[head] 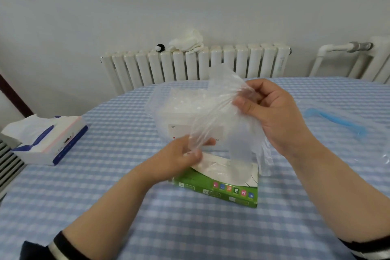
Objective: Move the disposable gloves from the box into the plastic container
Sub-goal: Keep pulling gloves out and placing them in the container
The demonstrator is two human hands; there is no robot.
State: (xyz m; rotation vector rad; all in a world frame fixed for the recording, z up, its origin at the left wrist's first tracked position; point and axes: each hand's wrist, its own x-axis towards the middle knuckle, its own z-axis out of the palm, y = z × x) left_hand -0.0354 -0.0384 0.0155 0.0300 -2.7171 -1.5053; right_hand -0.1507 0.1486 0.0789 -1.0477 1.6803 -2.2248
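A table (105, 207) with a blue checked cloth carries everything. Behind it stands a white radiator (196, 63). A tissue pack (48, 141) lies far left. The clear plastic container (179, 112) sits mid-table, behind the green glove box (219, 188). A bunch of clear gloves (219, 120) hangs above the box, stretched between both hands. The right hand (274, 116) pinches its upper end; the left hand (181, 156) grips the lower end, just above the box.
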